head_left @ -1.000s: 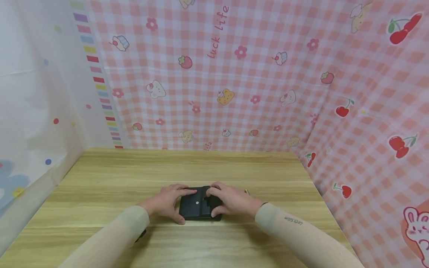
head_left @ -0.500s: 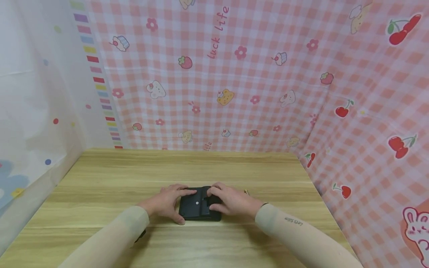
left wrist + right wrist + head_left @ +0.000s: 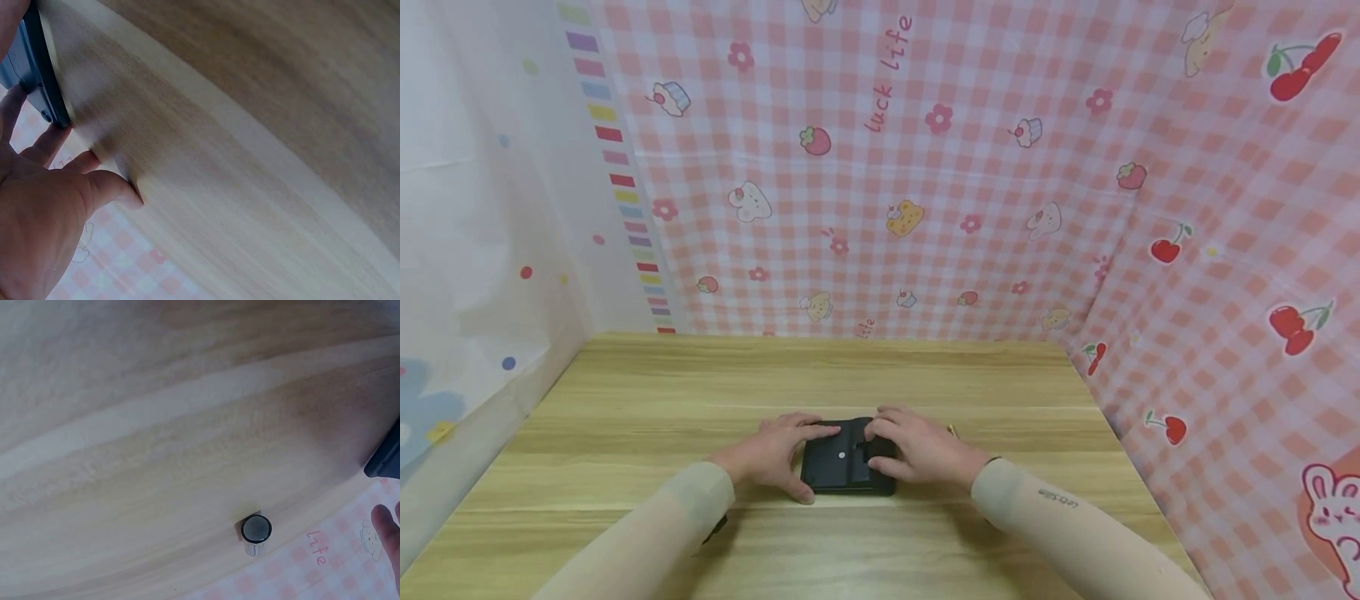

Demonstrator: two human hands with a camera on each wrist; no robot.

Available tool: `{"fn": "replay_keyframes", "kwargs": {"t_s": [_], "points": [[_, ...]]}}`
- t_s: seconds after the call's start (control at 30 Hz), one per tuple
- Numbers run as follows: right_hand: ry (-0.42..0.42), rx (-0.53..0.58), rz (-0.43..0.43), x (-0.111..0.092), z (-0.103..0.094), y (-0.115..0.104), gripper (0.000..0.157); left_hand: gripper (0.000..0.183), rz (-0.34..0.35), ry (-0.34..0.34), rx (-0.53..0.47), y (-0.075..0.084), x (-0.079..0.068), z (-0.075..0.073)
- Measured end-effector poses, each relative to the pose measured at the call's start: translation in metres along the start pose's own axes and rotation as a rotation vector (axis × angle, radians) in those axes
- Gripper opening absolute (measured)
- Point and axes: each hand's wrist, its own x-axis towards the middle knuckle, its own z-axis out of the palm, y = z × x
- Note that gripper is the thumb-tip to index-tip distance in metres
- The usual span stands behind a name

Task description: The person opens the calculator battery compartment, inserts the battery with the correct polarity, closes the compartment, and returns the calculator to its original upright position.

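Observation:
A black wallet (image 3: pixel 826 467) with a silver snap button lies flat on the wooden table in the head view, between both hands. My left hand (image 3: pixel 772 451) rests at its left side, index finger laid along the top face and thumb at the near left corner. In the left wrist view the fingertips meet the wallet's edge (image 3: pixel 47 69). My right hand (image 3: pixel 922 447) has curled fingers over the wallet's right part, thumb and index finger pinching at a dark flap there. Much of that right part is hidden under the hand. The right wrist view shows only a wallet corner (image 3: pixel 386 456).
A small round thing with a dark disc top (image 3: pixel 256 529) and a clear body stands on the table beyond the right hand. Its gold-coloured edge (image 3: pixel 953 430) peeks out behind that hand. Patterned cloth walls (image 3: pixel 880 208) border the table at the back and sides.
My right thumb has moved up from the wallet's near right part toward the index finger. The left hand and the wallet have stayed in place.

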Motion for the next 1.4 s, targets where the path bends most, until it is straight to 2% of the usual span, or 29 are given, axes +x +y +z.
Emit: {"fn": "replay_keyframes", "kwargs": {"t_s": [0.2, 0.37, 0.73, 1.13, 1.4], "points": [[0.022, 0.015, 0.026, 0.002, -0.002, -0.001, 0.034, 0.105, 0.003, 0.003, -0.007, 0.001, 0.0, 0.0], [0.075, 0.053, 0.083, 0.006, -0.015, -0.003, 0.031, 0.105, -0.004, 0.005, 0.0, 0.001, 0.0, 0.001], [0.19, -0.015, 0.122, 0.005, -0.04, 0.005, 0.03, 0.104, -0.008, 0.003, -0.023, 0.002, 0.0, 0.0], [0.262, -0.021, 0.123, -0.001, -0.046, 0.012, 0.03, 0.104, -0.009, 0.004, -0.018, 0.004, -0.001, 0.0], [0.303, -0.01, 0.193, -0.002, -0.055, 0.019, 0.029, 0.104, -0.007, 0.007, -0.015, 0.004, -0.002, 0.0]]}}
